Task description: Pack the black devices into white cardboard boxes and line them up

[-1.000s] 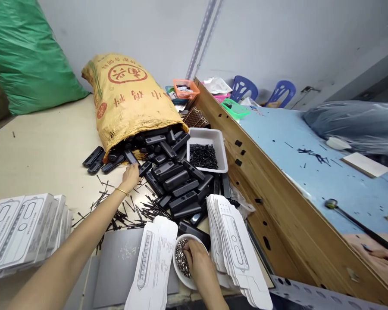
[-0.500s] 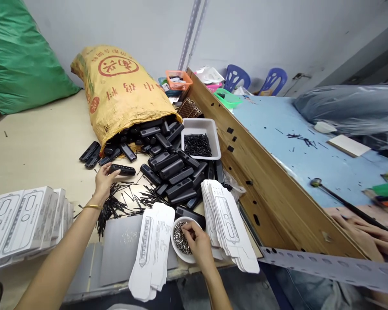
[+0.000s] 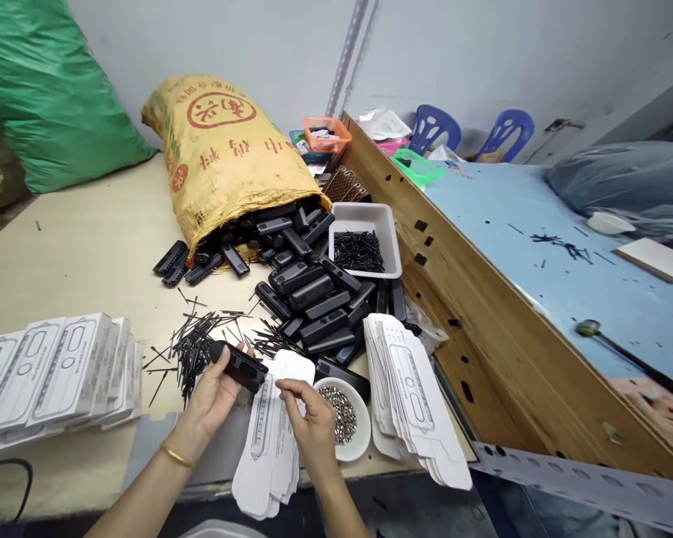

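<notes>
My left hand [image 3: 216, 392] is closed around a black oblong plastic case [image 3: 240, 366], held tilted over flat white printed boxes [image 3: 280, 448]. Close to the case's right end, my right hand [image 3: 312, 422] has its thumb and index finger pinched together. Whatever is between those fingertips is too small to make out. Just right of this hand stands a white bowl [image 3: 360, 447] of small shiny metal pieces [image 3: 342, 415]. Thin black sticks [image 3: 196, 344] lie loose beyond my left hand. More black cases [image 3: 314, 299] are heaped further back, spilling from a yellow sack [image 3: 229, 161].
Finished-shape white boxes [image 3: 67, 370] are stacked at left, and flat ones [image 3: 409, 388] lie at right. A grey-white tray [image 3: 392, 239] holds black sticks. A wooden divider [image 3: 460, 291] separates a blue table [image 3: 516, 217], where another person's hand [image 3: 665, 411] shows. A green sack [image 3: 50, 97] stands at back left.
My left hand has brought the black case from the loose sticks nearer and to the right. My right hand has left the bowl and moved left to the case. The view has shifted slightly.
</notes>
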### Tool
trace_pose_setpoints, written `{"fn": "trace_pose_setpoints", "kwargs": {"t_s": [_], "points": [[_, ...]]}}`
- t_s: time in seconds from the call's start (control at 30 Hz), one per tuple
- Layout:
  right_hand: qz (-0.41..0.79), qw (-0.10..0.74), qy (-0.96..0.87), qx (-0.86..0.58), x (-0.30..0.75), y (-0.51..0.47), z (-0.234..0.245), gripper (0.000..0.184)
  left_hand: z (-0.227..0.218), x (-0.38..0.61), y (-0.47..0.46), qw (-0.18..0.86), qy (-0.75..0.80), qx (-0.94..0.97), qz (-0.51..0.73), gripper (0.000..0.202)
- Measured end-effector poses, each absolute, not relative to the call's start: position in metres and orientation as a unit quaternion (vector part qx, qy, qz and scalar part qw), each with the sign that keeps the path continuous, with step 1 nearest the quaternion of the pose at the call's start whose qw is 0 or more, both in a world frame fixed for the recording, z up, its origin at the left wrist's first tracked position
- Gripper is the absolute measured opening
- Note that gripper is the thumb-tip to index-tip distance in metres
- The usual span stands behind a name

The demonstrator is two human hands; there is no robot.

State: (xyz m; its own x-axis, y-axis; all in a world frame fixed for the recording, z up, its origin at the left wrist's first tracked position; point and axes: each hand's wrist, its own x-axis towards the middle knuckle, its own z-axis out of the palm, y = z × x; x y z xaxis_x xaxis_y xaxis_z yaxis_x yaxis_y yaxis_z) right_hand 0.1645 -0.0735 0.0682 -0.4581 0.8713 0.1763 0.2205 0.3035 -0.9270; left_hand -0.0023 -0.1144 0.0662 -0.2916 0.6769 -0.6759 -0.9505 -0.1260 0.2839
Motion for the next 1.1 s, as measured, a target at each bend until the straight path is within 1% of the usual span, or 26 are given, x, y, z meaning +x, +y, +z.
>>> {"fn": "trace_pose_setpoints", "kwargs": {"t_s": [0.13, 0.23, 0.37, 0.47, 0.63, 0.77, 0.83, 0.93, 1.1], "points": [[0.455, 0.394, -0.702, -0.381, 0.152, -0.082, 0.071, 0.014, 0.067, -0.001, -0.117, 0.558, 0.334, -0.210, 0.730, 0.017], [0.409, 0.423, -0.721, -0.364, 0.144, -0.086, 0.071, 0.011, 0.071, 0.004, -0.118, 0.575, 0.316, -0.203, 0.727, 0.018], [0.355, 0.449, -0.732, -0.370, 0.136, -0.087, 0.069, 0.011, 0.077, 0.009, -0.119, 0.590, 0.309, -0.194, 0.721, 0.021], [0.359, 0.446, -0.730, -0.374, 0.135, -0.087, 0.070, 0.011, 0.078, 0.009, -0.122, 0.579, 0.320, -0.182, 0.728, 0.020], [0.356, 0.462, -0.734, -0.349, 0.133, -0.090, 0.070, 0.015, 0.074, 0.010, -0.128, 0.520, 0.368, -0.153, 0.755, 0.018], [0.415, 0.473, -0.689, -0.361, 0.126, -0.097, 0.058, 0.013, 0.071, 0.010, -0.133, 0.500, 0.377, -0.149, 0.765, 0.022], [0.445, 0.466, -0.670, -0.369, 0.125, -0.100, 0.053, 0.010, 0.070, 0.008, -0.135, 0.502, 0.373, -0.152, 0.766, 0.023], [0.459, 0.448, -0.665, -0.382, 0.125, -0.103, 0.052, 0.004, 0.074, 0.004, -0.137, 0.502, 0.366, -0.146, 0.770, 0.023], [0.446, 0.429, -0.709, -0.339, 0.130, -0.100, 0.065, 0.008, 0.082, 0.000, -0.142, 0.494, 0.373, -0.102, 0.779, 0.022]]}}
